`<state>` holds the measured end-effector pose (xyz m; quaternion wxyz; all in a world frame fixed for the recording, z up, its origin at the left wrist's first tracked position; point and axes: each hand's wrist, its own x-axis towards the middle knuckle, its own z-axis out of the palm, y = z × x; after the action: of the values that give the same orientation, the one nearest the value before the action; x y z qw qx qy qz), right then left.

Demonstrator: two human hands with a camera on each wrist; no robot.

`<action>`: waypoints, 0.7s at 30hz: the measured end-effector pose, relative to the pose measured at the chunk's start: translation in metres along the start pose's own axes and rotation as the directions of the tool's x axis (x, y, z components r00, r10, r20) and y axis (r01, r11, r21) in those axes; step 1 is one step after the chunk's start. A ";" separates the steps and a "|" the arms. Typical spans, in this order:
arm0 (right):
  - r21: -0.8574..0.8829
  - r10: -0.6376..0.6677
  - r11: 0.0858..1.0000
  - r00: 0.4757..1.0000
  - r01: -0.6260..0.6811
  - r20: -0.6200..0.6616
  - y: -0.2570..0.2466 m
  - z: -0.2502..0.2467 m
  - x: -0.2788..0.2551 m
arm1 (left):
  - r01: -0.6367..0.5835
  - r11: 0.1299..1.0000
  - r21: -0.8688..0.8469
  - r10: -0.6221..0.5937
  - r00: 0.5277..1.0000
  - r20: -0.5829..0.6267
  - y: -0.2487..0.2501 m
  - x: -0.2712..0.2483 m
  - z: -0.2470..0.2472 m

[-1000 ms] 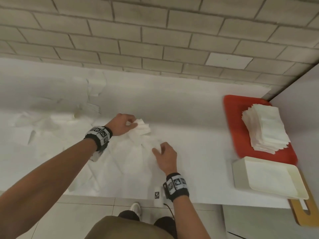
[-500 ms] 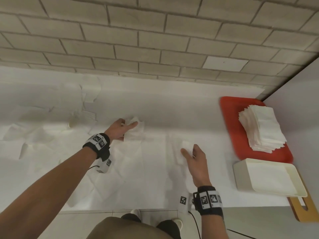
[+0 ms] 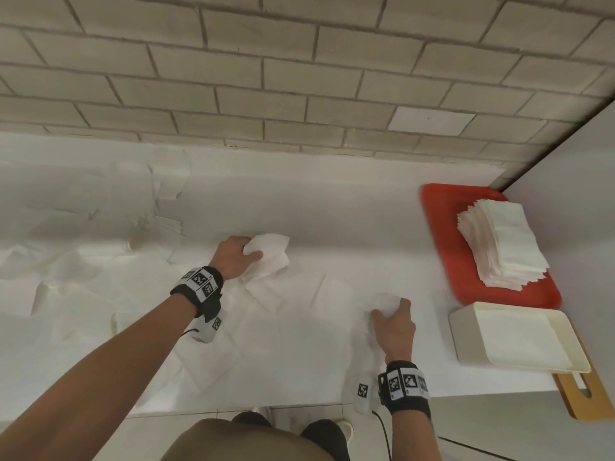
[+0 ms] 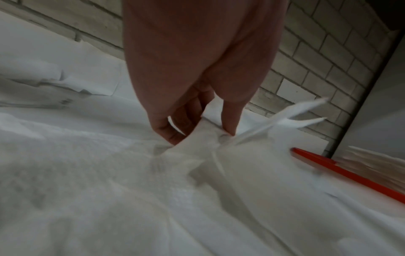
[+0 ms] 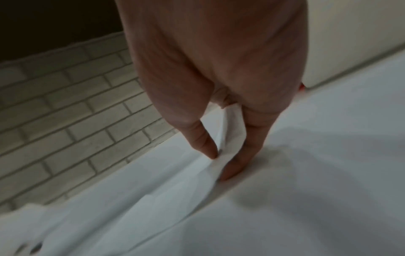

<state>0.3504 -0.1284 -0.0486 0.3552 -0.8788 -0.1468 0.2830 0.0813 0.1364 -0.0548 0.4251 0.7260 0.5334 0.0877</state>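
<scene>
White napkin (image 3: 270, 252) bunched, corners fanning upward, on the counter (image 3: 332, 227); second napkin (image 3: 382, 302) gathered into a ridge, to its right.

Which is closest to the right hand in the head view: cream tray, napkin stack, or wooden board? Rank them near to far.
From the right hand, which pinches a napkin:
1. cream tray, just to its right on the counter.
2. napkin stack, farther back and right, on the red tray.
3. wooden board, its handle end sticking out beyond the cream tray at the far right edge.
</scene>
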 end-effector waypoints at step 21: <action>0.036 -0.459 0.881 0.871 0.472 -0.174 -0.079 0.008 -0.021 | -0.284 0.929 -0.236 0.312 0.945 0.093 0.055 -0.034 -0.002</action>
<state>0.3247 -0.0780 0.0109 0.4570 -0.8231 -0.3139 0.1228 0.1046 0.1047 -0.0033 0.5177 0.7515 0.3753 0.1627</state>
